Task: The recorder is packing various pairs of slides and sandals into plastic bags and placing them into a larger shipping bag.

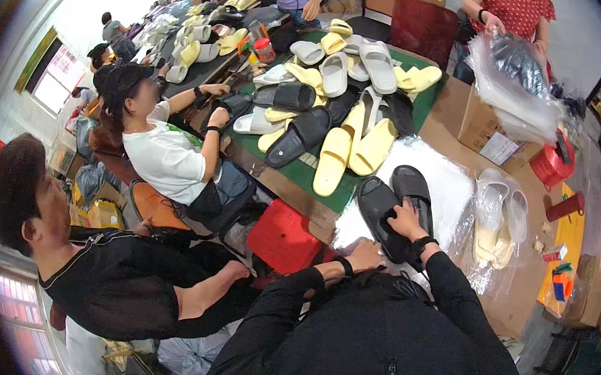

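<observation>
A pair of black slide sandals (378,204) lies side by side on a stack of clear plastic bags (452,175) in front of me. My right hand (407,221) is over the pair, its fingers gripping the inner edge of the right sandal near the middle. Close to the heel of the left sandal, at the bags' near edge, is my left hand (365,256). Its fingers are closed, and what they pinch, if anything, is too small to make out. To the right, light grey and yellow slides (490,229) lie inside clear plastic.
Loose yellow slides (334,158), black and grey ones pile on the green mat beyond. A red stool (284,237) stands left of me. Co-workers sit and stand at the left and far side; one holds plastic bags above a carton (493,127). Red tape (552,161) lies at right.
</observation>
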`<action>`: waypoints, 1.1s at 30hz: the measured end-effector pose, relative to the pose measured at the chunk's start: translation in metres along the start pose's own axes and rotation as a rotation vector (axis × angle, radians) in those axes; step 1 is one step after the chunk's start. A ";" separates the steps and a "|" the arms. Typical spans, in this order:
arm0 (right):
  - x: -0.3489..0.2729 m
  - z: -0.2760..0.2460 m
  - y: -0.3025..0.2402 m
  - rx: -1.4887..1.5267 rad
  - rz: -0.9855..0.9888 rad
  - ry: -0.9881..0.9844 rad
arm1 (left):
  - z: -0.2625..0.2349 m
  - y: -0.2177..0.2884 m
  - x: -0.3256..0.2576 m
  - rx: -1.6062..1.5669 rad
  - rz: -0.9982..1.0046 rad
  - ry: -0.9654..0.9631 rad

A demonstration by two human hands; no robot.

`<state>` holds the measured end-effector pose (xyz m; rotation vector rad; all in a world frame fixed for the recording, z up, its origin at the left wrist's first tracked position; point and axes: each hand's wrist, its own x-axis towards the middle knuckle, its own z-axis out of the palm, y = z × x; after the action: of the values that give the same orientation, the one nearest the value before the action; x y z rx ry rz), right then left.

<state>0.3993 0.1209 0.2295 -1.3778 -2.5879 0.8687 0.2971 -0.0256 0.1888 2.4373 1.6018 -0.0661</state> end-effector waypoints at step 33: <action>-0.240 -0.096 0.064 1.263 0.048 -0.481 | -0.065 0.025 0.054 -0.099 0.019 0.220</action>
<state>0.6191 0.0028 0.3211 -0.8334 -1.4567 2.4126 0.3364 0.0268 0.2474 2.4530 1.6245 0.2875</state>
